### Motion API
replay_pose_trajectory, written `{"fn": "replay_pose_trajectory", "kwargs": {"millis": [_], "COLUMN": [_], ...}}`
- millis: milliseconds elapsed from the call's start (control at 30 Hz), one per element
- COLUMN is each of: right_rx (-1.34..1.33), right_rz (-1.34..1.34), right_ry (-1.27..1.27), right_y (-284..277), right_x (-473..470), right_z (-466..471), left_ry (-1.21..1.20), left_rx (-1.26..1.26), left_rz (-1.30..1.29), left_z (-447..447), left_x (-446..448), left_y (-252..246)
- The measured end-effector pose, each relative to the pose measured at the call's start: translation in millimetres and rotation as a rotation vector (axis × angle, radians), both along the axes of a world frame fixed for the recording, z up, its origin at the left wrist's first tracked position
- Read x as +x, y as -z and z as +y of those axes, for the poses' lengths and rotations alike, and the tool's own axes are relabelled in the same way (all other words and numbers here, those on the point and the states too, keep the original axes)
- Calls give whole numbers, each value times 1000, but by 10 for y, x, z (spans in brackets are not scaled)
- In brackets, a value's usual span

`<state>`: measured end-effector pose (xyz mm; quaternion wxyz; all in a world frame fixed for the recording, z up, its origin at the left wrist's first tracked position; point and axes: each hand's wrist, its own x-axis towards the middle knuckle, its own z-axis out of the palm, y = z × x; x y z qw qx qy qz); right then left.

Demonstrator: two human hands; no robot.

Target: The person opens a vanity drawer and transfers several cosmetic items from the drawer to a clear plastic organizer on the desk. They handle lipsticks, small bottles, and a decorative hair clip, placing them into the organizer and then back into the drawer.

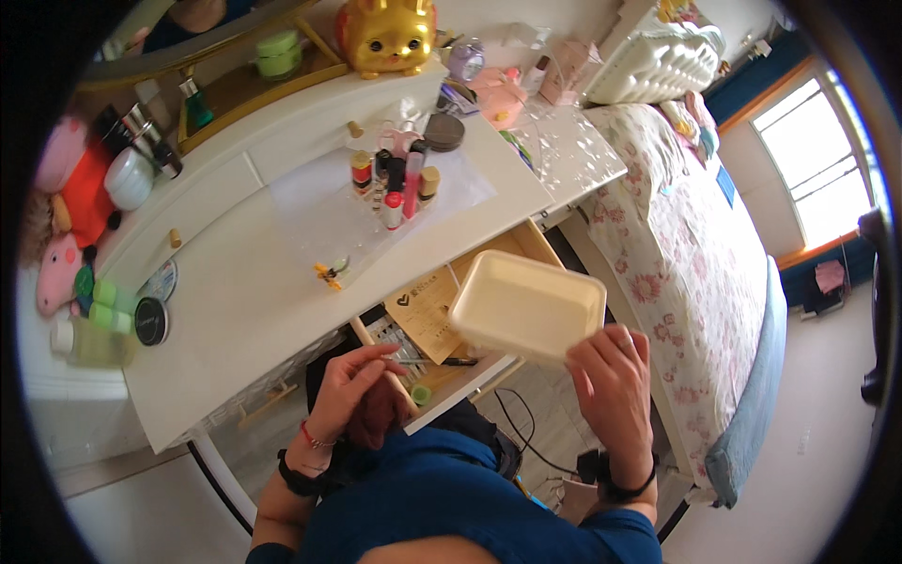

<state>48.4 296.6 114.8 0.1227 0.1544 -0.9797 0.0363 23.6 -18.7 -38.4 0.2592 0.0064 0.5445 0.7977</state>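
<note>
A shallow cream-coloured rectangular tray is tilted above the pulled-out drawer, nothing visible inside it. My right hand grips its near right corner. My left hand is by the left wall of the wooden drawer, thumb and fingers close together. Just below those fingers is a dark red cloth; whether they hold it is unclear. Inside the drawer lie a tan printed card, a dark pen and a small green-lidded container. The tray hides part of the drawer.
Lipsticks and small cosmetics stand grouped on a clear sheet on the white dressing table. An orange hair clip lies nearer. Bottles and plush toys line the left. A bed is at right.
</note>
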Motion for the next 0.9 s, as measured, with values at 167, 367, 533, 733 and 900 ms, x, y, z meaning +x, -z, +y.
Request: {"fn": "replay_pose_trajectory", "kwargs": {"millis": [167, 367, 533, 733, 900], "right_rx": [-80, -364, -631, -722, -512], "right_rz": [-18, 128, -220, -383, -404], "right_ry": [-443, -596, -204, -233, -348], "right_y": [-76, 304, 557, 1110, 1224], "right_x": [113, -472, -1544, -2406, -2611], "right_z": [-301, -558, -317, -319, -463], "left_ry": [43, -416, -823, -934, -731], "left_rx": [64, -305, 84, -146, -302], "left_rz": [280, 175, 48, 237, 230], "left_z": [-186, -652, -1142, -1287, -1210], "left_x": [161, 482, 596, 203, 251], "left_y": [-143, -400, -464, -90, -225]}}
